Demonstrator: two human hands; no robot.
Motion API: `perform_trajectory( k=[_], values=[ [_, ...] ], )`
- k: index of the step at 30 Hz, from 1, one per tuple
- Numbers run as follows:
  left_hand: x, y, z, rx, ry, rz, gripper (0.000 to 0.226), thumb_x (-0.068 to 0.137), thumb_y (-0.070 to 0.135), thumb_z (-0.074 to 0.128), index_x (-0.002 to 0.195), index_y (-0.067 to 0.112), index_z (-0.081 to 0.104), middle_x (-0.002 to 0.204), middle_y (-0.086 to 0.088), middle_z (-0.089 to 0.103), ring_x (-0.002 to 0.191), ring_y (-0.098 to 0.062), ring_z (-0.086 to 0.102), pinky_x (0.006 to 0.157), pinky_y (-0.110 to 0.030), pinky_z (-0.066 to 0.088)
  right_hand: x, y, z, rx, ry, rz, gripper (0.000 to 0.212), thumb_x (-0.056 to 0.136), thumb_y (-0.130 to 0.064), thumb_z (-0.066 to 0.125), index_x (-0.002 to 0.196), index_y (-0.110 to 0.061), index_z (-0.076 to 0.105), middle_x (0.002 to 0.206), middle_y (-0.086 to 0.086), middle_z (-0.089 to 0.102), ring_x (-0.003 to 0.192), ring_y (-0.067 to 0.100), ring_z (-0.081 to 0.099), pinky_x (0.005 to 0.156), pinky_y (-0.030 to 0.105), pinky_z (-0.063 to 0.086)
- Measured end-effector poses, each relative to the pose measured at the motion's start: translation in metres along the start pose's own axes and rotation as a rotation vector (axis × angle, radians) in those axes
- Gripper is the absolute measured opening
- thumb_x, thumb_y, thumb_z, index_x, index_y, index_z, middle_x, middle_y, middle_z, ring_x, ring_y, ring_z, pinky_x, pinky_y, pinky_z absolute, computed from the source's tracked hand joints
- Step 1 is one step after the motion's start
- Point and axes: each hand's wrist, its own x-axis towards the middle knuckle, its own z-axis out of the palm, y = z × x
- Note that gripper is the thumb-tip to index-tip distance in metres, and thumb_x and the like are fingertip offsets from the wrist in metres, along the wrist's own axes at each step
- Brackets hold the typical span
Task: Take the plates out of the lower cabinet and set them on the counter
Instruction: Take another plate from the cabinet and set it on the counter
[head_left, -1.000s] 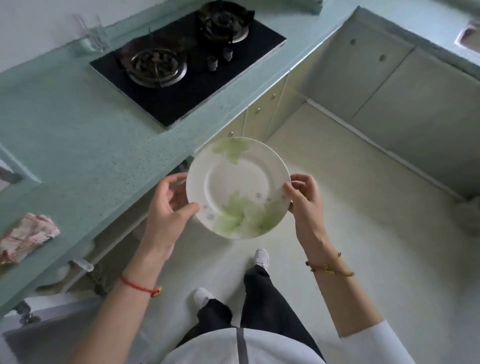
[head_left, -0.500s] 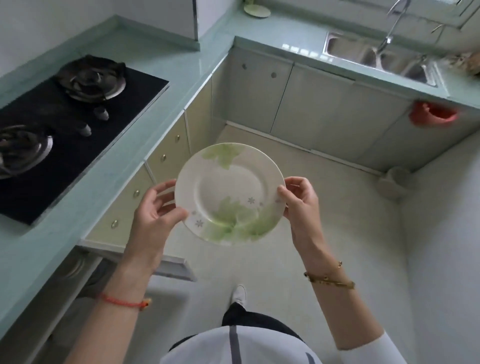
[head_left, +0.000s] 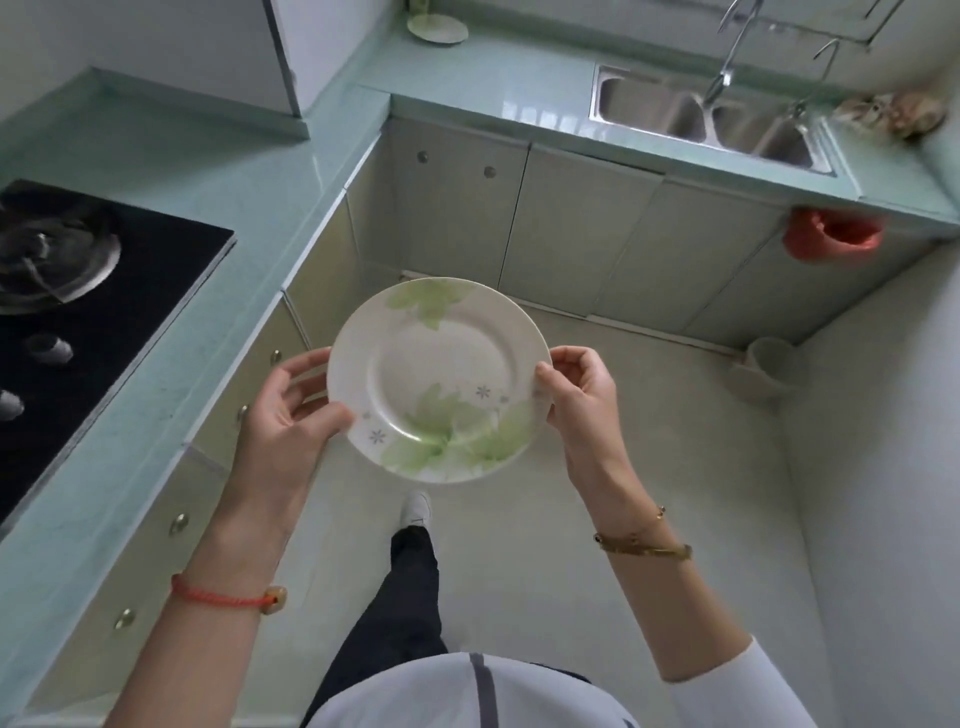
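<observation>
**Plate held between both hands, above the floor**

You held one plate (head_left: 439, 379) in the air between your two hands, out in front of your body and over the floor (head_left: 649, 467), clear of the worktop (head_left: 171, 395). The plate was white with green leaf prints and small blue flowers, its face turned up toward you and tipped slightly.

Your left hand (head_left: 291, 415) gripped the plate's left rim: the thumb lay across the top of the rim at its lower left, and the fingers curled up behind the edge with the palm facing you. The forearm rose from the bottom left, bare, with a red cord bracelet (head_left: 223, 597) at the wrist.

Your right hand (head_left: 582, 395) pinched the opposite rim, thumb on top and fingers folded under, knuckles bent and the wrist angled inward. A gold bracelet (head_left: 644, 545) sat on that wrist, and a white sleeve (head_left: 727, 691) was pushed up toward the elbow.

To the left of your left hand ran the pale green worktop with the black hob (head_left: 104, 322) set into it. Beyond your right hand, well apart, lay the steel sink (head_left: 701, 119). Another plate (head_left: 437, 27) sat on the far worktop, well beyond both hands.
</observation>
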Motion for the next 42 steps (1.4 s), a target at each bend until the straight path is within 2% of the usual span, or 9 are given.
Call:
perform_trajectory(
  k=[5,12,20,23,26,29,34,38,42],
  values=[
    [0.11,0.029,0.009,0.016,-0.044,0.008,0.056,0.064,0.006,0.068,0.114,0.032,0.064,0.117,0.001,0.071,0.11,-0.013,0.066,0.09,-0.031,0.052,0.085,-0.024,0.045,0.0,0.043,-0.009,0.016,0.091,-0.006,0.058,0.106,-0.002,0.058,0.094,0.009,0.06,0.082,0.019,0.056,0.073,0.036,0.047],
    [0.265,0.084,0.021,0.078,-0.126,0.05,0.057,0.063,0.007,0.07,0.113,0.035,0.066,0.116,0.001,0.072,0.108,-0.013,0.067,0.091,-0.033,0.052,0.201,-0.067,0.109,0.042,0.126,-0.028,0.009,0.091,-0.007,0.058,0.1,-0.008,0.058,0.093,0.008,0.06,0.082,0.018,0.056,0.073,0.036,0.047],
    [0.383,0.113,0.056,0.121,-0.195,0.05,0.056,0.07,0.003,0.071,0.119,0.028,0.063,0.117,-0.001,0.07,0.113,-0.019,0.066,0.099,-0.04,0.053,0.308,-0.092,0.142,0.033,0.194,-0.016,0.015,0.09,-0.01,0.059,0.104,-0.006,0.059,0.094,0.005,0.063,0.084,0.017,0.058,0.076,0.035,0.05],
    [0.431,0.118,0.077,0.126,-0.193,0.048,0.054,0.078,-0.007,0.068,0.118,0.027,0.063,0.116,-0.002,0.07,0.113,-0.021,0.065,0.101,-0.043,0.052,0.36,-0.099,0.151,0.023,0.209,-0.016,0.016,0.089,-0.01,0.059,0.105,-0.005,0.06,0.096,0.007,0.063,0.086,0.018,0.058,0.079,0.038,0.05],
    [0.484,0.125,0.103,0.127,-0.172,0.048,0.053,0.079,-0.009,0.067,0.121,0.024,0.063,0.118,-0.005,0.069,0.116,-0.025,0.064,0.102,-0.044,0.052,0.42,-0.107,0.16,0.029,0.2,-0.003,0.014,0.088,-0.01,0.059,0.103,-0.009,0.06,0.098,0.007,0.063,0.087,0.019,0.059,0.079,0.039,0.051],
    [0.542,0.137,0.131,0.125,-0.158,0.047,0.053,0.078,-0.008,0.068,0.122,0.023,0.062,0.118,-0.003,0.07,0.114,-0.022,0.065,0.102,-0.044,0.052,0.487,-0.12,0.168,0.053,0.181,0.005,0.012,0.087,-0.012,0.059,0.099,-0.014,0.06,0.098,0.007,0.064,0.087,0.018,0.06,0.077,0.037,0.051],
    [0.64,0.164,0.184,0.106,-0.107,0.049,0.054,0.078,-0.008,0.068,0.12,0.026,0.063,0.117,0.001,0.07,0.112,-0.016,0.066,0.102,-0.04,0.052,0.607,-0.156,0.18,0.036,0.169,-0.005,0.016,0.086,-0.012,0.06,0.102,-0.012,0.061,0.105,0.013,0.067,0.09,0.021,0.061,0.081,0.041,0.052],
    [0.695,0.181,0.216,0.104,-0.078,0.046,0.054,0.08,-0.008,0.068,0.123,0.023,0.061,0.118,0.001,0.069,0.112,-0.015,0.065,0.099,-0.038,0.053,0.674,-0.177,0.189,0.01,0.147,-0.039,0.009,0.087,-0.012,0.06,0.093,-0.019,0.059,0.093,0.003,0.065,0.084,0.015,0.06,0.076,0.03,0.05],
    [0.76,0.193,0.247,0.112,-0.073,0.037,0.055,0.08,-0.009,0.069,0.127,0.019,0.059,0.117,-0.001,0.068,0.109,-0.013,0.066,0.094,-0.031,0.054,0.748,-0.191,0.201,-0.021,0.156,-0.043,0.009,0.089,-0.013,0.059,0.097,-0.018,0.058,0.092,-0.002,0.063,0.082,0.011,0.059,0.07,0.021,0.046]
  ],
)
